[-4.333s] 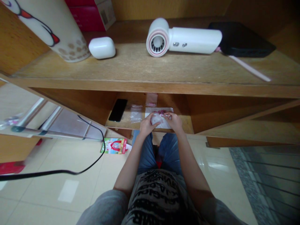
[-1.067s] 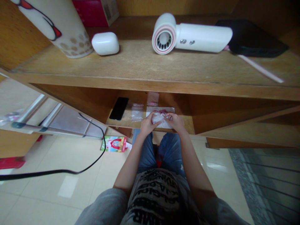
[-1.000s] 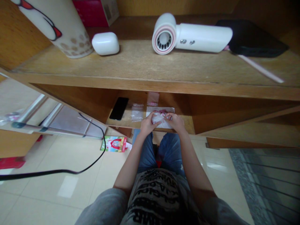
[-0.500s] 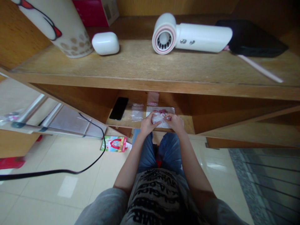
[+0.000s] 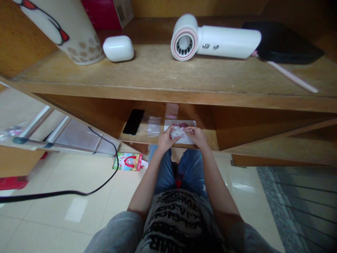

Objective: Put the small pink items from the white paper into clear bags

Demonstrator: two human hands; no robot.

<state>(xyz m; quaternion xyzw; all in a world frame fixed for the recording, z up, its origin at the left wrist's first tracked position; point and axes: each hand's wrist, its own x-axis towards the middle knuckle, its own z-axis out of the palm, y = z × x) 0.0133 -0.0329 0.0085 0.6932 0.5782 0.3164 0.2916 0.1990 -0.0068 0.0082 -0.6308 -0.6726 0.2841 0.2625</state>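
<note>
Left hand [image 5: 165,140] and right hand [image 5: 197,136] grasping a clear plastic bag [image 5: 175,133] on a white sheet [image 5: 191,123], lower wooden shelf [image 5: 209,140].
Right fingertips [image 5: 187,129] pinching the bag; small zip bag [image 5: 154,126] and black smartphone [image 5: 133,121] off to the left.

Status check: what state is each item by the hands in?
Left hand, gripping the puffy clear bag
Right hand, pinching the same bag near its top
White sheet, lying flat under the bag
Flat clear bag, lying on the shelf, looks empty
Phone, lying flat, screen dark
Hair dryer, lying on its side
</note>
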